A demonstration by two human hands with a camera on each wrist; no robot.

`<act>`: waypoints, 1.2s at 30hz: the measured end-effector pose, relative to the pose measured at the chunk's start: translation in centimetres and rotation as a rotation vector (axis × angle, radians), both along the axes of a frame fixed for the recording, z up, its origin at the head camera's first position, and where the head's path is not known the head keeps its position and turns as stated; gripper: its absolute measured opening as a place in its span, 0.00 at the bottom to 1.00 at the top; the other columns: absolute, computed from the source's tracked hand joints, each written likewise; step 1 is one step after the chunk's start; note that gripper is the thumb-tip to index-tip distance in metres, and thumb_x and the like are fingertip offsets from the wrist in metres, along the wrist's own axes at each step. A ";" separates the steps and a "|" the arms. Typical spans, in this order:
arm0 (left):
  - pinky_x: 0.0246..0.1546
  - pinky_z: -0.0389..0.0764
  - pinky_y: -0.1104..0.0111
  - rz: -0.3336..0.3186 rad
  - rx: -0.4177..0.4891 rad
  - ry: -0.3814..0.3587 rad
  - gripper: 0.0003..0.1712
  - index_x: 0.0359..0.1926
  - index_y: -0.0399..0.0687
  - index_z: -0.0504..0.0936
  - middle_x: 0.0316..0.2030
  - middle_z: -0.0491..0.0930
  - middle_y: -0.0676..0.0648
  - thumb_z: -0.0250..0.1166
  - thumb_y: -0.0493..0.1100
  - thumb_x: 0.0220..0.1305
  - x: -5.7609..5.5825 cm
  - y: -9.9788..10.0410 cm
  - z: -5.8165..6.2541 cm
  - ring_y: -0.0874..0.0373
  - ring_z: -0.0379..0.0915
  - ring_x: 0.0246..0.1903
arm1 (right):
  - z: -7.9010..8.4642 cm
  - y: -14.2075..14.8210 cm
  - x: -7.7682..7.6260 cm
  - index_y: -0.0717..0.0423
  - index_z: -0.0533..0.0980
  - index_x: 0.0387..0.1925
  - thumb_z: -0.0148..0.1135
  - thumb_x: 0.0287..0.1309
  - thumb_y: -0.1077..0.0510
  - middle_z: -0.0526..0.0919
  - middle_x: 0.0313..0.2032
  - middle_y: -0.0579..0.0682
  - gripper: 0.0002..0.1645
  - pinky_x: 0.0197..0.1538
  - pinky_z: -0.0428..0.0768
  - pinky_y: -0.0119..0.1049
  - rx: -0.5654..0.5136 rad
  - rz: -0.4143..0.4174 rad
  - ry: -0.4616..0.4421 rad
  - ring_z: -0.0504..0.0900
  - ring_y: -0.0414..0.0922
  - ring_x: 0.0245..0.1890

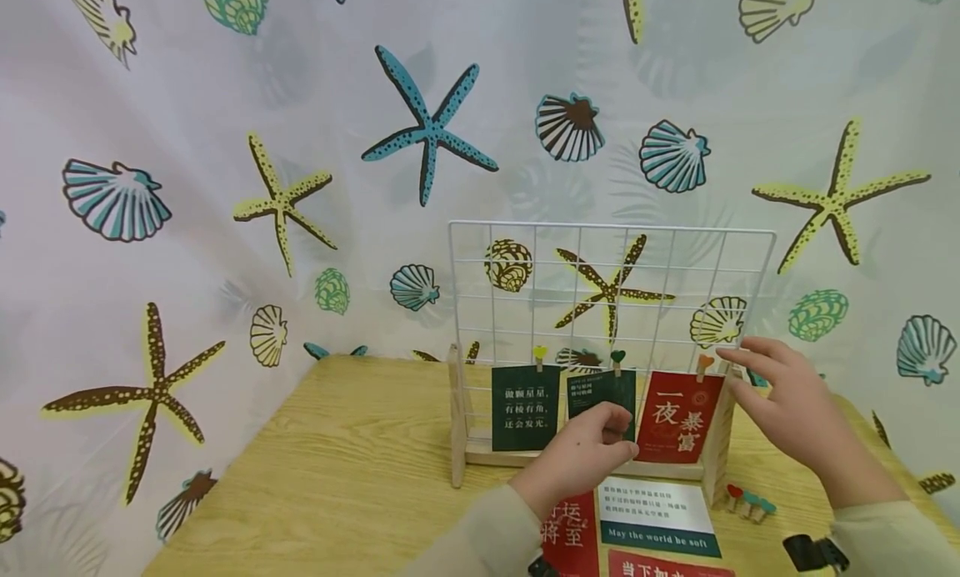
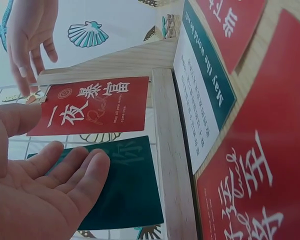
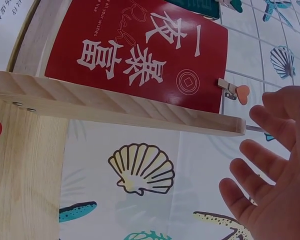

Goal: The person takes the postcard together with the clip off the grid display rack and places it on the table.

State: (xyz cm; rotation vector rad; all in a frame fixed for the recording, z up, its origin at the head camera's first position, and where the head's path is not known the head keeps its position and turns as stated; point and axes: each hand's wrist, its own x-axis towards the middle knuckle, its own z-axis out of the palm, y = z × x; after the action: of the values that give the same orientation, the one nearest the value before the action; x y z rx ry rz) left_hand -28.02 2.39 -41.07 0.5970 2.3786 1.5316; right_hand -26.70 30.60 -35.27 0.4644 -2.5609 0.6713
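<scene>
A white wire grid (image 1: 600, 260) stands in a wooden base, with three cards clipped along its lower part. A red card (image 1: 663, 427) hangs at the right from a clothespin with an orange heart (image 1: 706, 362). My right hand (image 1: 787, 406) hovers beside that clothespin, fingers apart and loosely bent, holding nothing. In front of the middle dark green card (image 2: 127, 185) is my left hand (image 1: 581, 456), palm up with relaxed fingers, partly covering it. That card hangs from a green-heart clothespin (image 1: 617, 358). Farther left, another dark green card (image 1: 525, 414) hangs from a yellow-heart clothespin (image 1: 539, 354).
Before the stand, a white-and-green card (image 1: 656, 506) and red cards (image 1: 570, 544) lie on the wooden table (image 1: 337, 477). Several heart clothespins (image 1: 750, 504) lie right of them. A curtain (image 1: 225, 77) with shells and starfish hangs behind. The wooden side post (image 3: 140, 105) stands near my right hand.
</scene>
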 end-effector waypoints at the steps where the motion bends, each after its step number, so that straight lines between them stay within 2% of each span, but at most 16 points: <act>1: 0.57 0.76 0.58 0.010 -0.003 0.002 0.22 0.62 0.52 0.76 0.55 0.78 0.54 0.66 0.48 0.69 -0.1 0.2 0.0 0.61 0.74 0.52 | 0.1 -0.1 0.0 0.61 0.76 0.63 0.59 0.72 0.54 0.66 0.65 0.71 0.23 0.54 0.62 0.75 0.003 0.001 -0.002 0.62 0.75 0.63; 10: 0.58 0.76 0.58 0.051 -0.015 0.008 0.26 0.65 0.55 0.74 0.58 0.77 0.56 0.67 0.49 0.68 -0.3 1.3 -0.1 0.59 0.74 0.56 | 0.4 -0.7 -0.3 0.61 0.76 0.63 0.59 0.71 0.54 0.66 0.65 0.71 0.24 0.55 0.63 0.75 0.032 -0.013 -0.017 0.63 0.75 0.63; 19: 0.59 0.75 0.57 0.074 -0.015 0.017 0.29 0.68 0.57 0.71 0.58 0.77 0.57 0.68 0.49 0.67 -0.4 2.2 -0.2 0.58 0.73 0.59 | 0.4 -1.0 -0.8 0.61 0.78 0.62 0.60 0.71 0.55 0.70 0.64 0.67 0.23 0.55 0.67 0.72 0.061 -0.018 0.014 0.66 0.71 0.62; 25: 0.59 0.75 0.57 0.071 0.002 -0.005 0.29 0.68 0.58 0.71 0.58 0.77 0.57 0.67 0.48 0.68 -0.4 2.6 -0.3 0.58 0.74 0.59 | 0.4 -1.1 -1.0 0.60 0.78 0.61 0.59 0.71 0.54 0.70 0.64 0.66 0.22 0.55 0.69 0.71 0.055 -0.037 -0.023 0.66 0.70 0.62; 36: 0.58 0.76 0.56 0.063 0.006 -0.016 0.30 0.69 0.57 0.70 0.58 0.77 0.57 0.67 0.48 0.68 -0.6 2.9 -0.7 0.56 0.74 0.59 | 0.1 -1.6 -1.2 0.59 0.79 0.60 0.59 0.71 0.54 0.73 0.61 0.64 0.20 0.54 0.71 0.69 0.050 -0.043 -0.001 0.69 0.68 0.60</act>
State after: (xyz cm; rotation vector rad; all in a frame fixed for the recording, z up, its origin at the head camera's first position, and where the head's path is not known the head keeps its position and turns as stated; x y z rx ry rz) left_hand -28.58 5.30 -41.74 0.5146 2.4031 1.5641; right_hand -27.91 28.96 -35.19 0.4240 -2.5860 0.5943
